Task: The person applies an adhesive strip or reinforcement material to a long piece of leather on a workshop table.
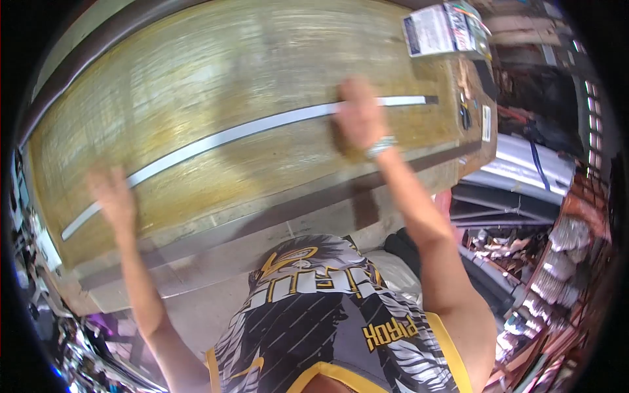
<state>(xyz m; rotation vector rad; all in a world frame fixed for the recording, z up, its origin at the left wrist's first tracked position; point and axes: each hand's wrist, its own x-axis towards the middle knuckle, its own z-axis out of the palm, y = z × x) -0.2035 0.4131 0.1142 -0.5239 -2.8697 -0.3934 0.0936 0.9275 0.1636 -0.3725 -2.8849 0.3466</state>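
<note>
A long narrow white strip with dark edges [223, 137] lies across the yellowish work surface [196, 72]. Near its left end, my left hand [113, 195] rests over the strip, blurred, with its fingers seemingly spread. Toward the strip's right end, my right hand [359, 114] is on top of it, with a band at the wrist. Motion blur smears its fingers, so their pose is unclear. The strip's dark right tip shows beyond my right hand.
A box with printed sides [436, 31] stands at the table's back right corner. Dark-handled tools [465, 116] lie at the right edge. Silvery rolls [524, 160] and stacked scraps [560, 255] are to the right, beyond the table.
</note>
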